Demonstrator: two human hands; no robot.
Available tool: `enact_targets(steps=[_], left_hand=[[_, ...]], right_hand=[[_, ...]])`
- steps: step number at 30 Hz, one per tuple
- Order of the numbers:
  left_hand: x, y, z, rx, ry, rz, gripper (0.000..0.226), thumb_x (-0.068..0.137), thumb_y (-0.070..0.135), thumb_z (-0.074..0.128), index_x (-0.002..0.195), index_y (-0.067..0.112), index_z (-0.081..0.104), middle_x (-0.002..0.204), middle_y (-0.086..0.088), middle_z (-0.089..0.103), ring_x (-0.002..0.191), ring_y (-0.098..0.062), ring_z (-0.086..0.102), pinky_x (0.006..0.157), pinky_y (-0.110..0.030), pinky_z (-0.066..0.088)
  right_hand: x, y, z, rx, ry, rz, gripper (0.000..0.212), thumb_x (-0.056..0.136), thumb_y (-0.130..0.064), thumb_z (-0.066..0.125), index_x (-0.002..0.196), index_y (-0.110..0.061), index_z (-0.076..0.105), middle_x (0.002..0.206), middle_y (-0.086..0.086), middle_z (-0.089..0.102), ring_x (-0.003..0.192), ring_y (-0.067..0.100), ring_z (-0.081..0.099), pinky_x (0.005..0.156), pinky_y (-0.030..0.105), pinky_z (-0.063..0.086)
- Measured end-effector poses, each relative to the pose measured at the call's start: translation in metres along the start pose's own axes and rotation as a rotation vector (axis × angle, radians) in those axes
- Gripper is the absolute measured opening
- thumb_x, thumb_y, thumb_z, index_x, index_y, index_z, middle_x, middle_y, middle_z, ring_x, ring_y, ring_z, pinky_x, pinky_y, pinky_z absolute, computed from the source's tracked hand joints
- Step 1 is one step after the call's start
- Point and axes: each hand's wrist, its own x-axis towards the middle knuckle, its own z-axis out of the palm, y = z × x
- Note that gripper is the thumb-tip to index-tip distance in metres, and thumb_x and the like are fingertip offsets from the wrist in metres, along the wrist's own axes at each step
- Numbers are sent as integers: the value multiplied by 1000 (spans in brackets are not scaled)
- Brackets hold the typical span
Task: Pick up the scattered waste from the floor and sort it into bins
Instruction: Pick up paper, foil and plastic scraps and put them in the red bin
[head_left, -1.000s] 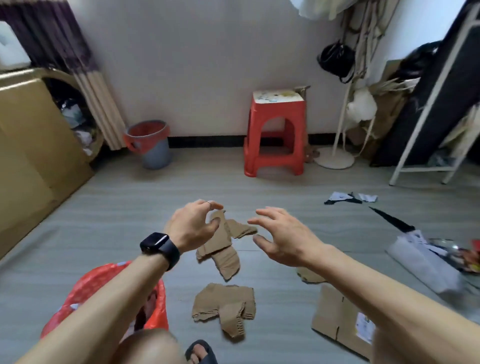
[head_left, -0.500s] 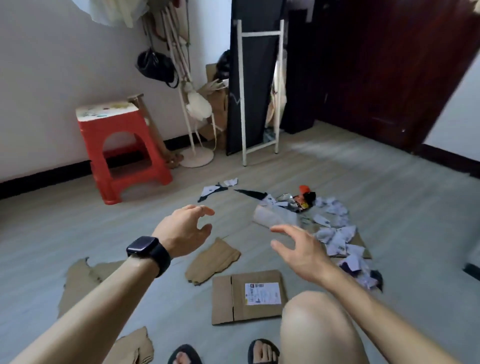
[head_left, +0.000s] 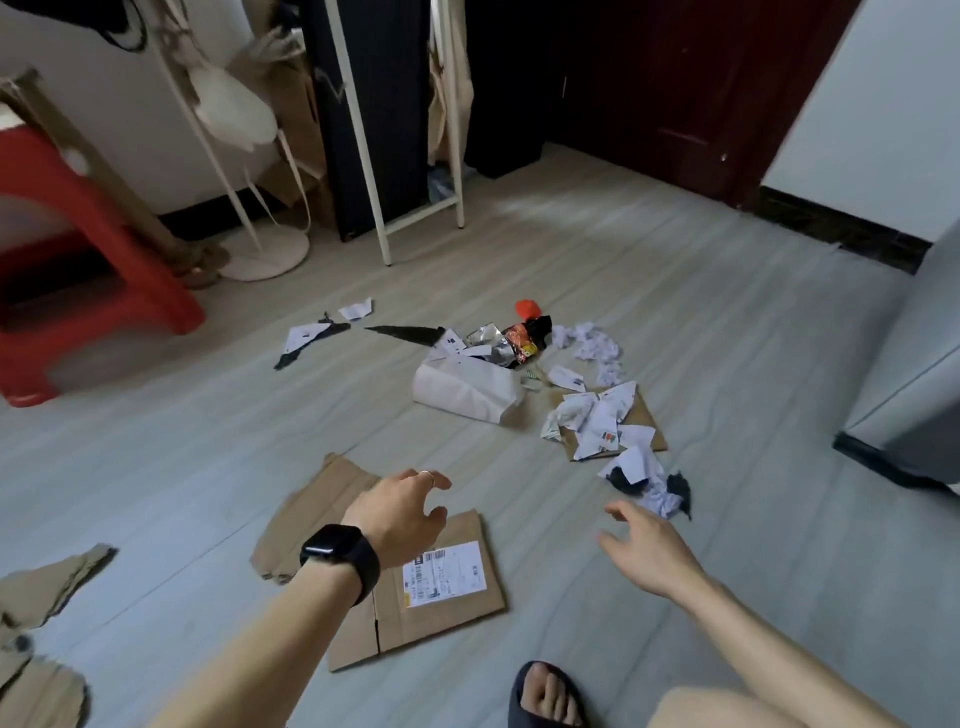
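Spreading across the floor (head_left: 675, 249), waste lies loose: a flattened cardboard box (head_left: 441, 608) sits directly under the left hand (head_left: 400, 514), which hovers with fingers curled apart, gripping nothing. Torn cardboard (head_left: 311, 509) lies just left of it. The right hand (head_left: 649, 551), open and empty, points toward crumpled paper scraps (head_left: 644, 478) just beyond it.
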Motion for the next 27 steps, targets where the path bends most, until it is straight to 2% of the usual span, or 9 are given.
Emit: enact_targets(steps=[5, 10, 14, 16, 18, 20, 23, 25, 27], left_hand=[[70, 2, 60, -7, -144, -15, 43, 96, 39, 48, 139, 36, 48, 142, 6, 50, 115, -17, 59, 93, -34, 50], [139, 5, 112, 26, -239, -5, 46, 94, 33, 47, 140, 35, 48, 147, 6, 43, 130, -20, 47, 104, -37, 42], [172, 5, 151, 63, -288, -15, 50, 92, 30, 46, 142, 37, 46, 154, 3, 36, 138, -23, 37, 111, -40, 36], [178, 2, 167, 79, -319, -23, 51, 93, 32, 45, 144, 38, 44, 159, 1, 28, 144, -25, 29, 116, -42, 30], [178, -2, 180, 107, -342, -33, 47, 95, 36, 43, 141, 36, 48, 160, 0, 25, 146, -25, 25, 117, -42, 26], [173, -11, 188, 164, -341, -21, 40, 94, 42, 44, 132, 32, 55, 156, 2, 31, 141, -25, 29, 114, -42, 29], [160, -31, 193, 186, -356, 2, 48, 92, 49, 48, 139, 40, 44, 151, 10, 33, 136, -23, 34, 108, -43, 35], [150, -43, 193, 183, -352, 3, 48, 92, 51, 50, 139, 43, 41, 154, 11, 27, 138, -24, 33, 107, -43, 37], [142, -52, 193, 183, -354, -23, 39, 94, 51, 46, 131, 40, 50, 156, 11, 23, 139, -24, 34, 107, -42, 37]], right_hand=[[75, 51, 2, -2, 23, 250, 57, 93, -44, 55, 144, -20, 44, 147, 7, 49, 132, 30, 49, 102, 36, 43], [163, 87, 1, 12, 99, 349, 59, 92, -49, 56, 141, -18, 45, 144, 17, 46, 135, 36, 41, 110, 39, 35], [221, 117, 25, -14, 58, 433, 89, 71, -78, 36, 151, -41, 22, 160, 10, 22, 145, 38, 23, 118, 49, 23], [234, 128, 41, -24, 27, 480, 86, 73, -81, 31, 151, -49, 13, 165, 2, 8, 148, 39, 14, 119, 53, 20], [234, 134, 58, -88, 15, 489, 75, 85, -77, 33, 152, -49, 13, 166, -1, 2, 150, 38, 8, 118, 52, 18], [220, 130, 84, -154, 113, 419, 61, 97, -61, 39, 154, -43, 25, 167, 2, 7, 149, 39, 11, 119, 47, 17], [185, 113, 136, -122, 343, 116, 47, 96, -42, 46, 139, -28, 58, 156, 14, 38, 134, 42, 36, 114, 43, 25], [165, 101, 166, -72, 367, -101, 39, 91, -32, 55, 126, -23, 68, 145, 14, 52, 122, 37, 45, 107, 42, 37], [151, 84, 185, -15, 316, -273, 32, 86, -14, 66, 118, -19, 70, 136, 9, 59, 113, 29, 49, 99, 39, 45]])
